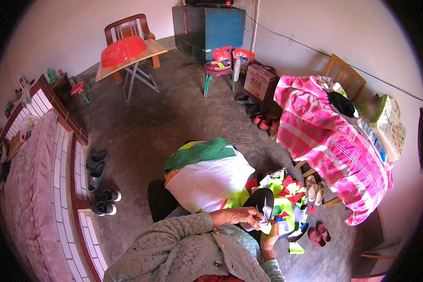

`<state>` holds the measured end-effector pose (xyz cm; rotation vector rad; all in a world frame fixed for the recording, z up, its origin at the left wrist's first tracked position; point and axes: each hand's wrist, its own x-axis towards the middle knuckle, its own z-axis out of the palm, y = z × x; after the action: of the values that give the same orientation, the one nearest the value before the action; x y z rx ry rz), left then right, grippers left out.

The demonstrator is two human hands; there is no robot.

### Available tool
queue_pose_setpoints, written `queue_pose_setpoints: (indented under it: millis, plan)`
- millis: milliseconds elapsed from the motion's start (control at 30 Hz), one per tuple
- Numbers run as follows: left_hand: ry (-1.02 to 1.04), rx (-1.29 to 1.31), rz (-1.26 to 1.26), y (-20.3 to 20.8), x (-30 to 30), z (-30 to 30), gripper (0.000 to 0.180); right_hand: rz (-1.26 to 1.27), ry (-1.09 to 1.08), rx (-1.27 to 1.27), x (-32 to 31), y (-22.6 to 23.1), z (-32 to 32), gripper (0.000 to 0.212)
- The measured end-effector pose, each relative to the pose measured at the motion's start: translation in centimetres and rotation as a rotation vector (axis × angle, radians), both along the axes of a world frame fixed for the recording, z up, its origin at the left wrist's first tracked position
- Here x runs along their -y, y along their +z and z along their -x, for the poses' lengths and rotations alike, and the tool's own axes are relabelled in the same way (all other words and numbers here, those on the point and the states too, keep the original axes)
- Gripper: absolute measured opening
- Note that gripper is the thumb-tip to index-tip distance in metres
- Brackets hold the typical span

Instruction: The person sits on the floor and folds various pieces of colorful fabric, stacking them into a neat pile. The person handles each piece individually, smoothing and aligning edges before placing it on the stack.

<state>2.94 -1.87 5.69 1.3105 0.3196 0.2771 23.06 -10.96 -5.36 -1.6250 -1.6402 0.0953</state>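
- So the left hand (243, 216), lower middle of the frame, has its fingers pinched on a small white cloth piece (267, 214).
- Right hand (269, 239) is just below and to the right of it, thumb and fingers closed on the lower end of that same bit, where some yellow-green shows. Can't really tell if that's a second layer.
- The cloth basically sits between the two hands, sticking up above the fingertips, right by a dark-trousered knee (262, 199).
- Big white-and-green fabric bundle (207, 181) fills the center, up and left of the hands.
- Messy pile of colorful scraps (286, 197) just right of the hands, plus one loose yellow-green scrap (296, 247) on the floor, lower right.
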Motion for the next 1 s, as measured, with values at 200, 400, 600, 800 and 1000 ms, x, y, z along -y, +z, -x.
queue_pose_setpoints:
  millis: [200,400,600,800,1000]
  plan:
    - [-0.015,0.084,-0.032,-0.9,-0.4,-0.2,0.022,0.057,-0.006,-0.254,0.2,-1.0,-0.3,0.026]
    - [0.147,0.169,0.492,0.0,-0.3,2.0,0.017,-0.014,-0.061,-0.108,0.1,-1.0,-0.7,0.024]
    - [0.237,0.292,0.544,-3.2,-0.5,2.2,0.021,0.047,-0.044,-0.182,0.0,-1.4,-0.6,0.025]
    - [0.304,0.518,0.582,-1.4,-1.8,4.3,0.046,0.071,-0.081,-0.220,0.4,-2.9,-1.4,0.029]
    - [0.455,0.700,0.447,4.3,-3.3,7.2,0.056,0.059,-0.043,-0.311,0.0,-1.3,-0.4,0.023]
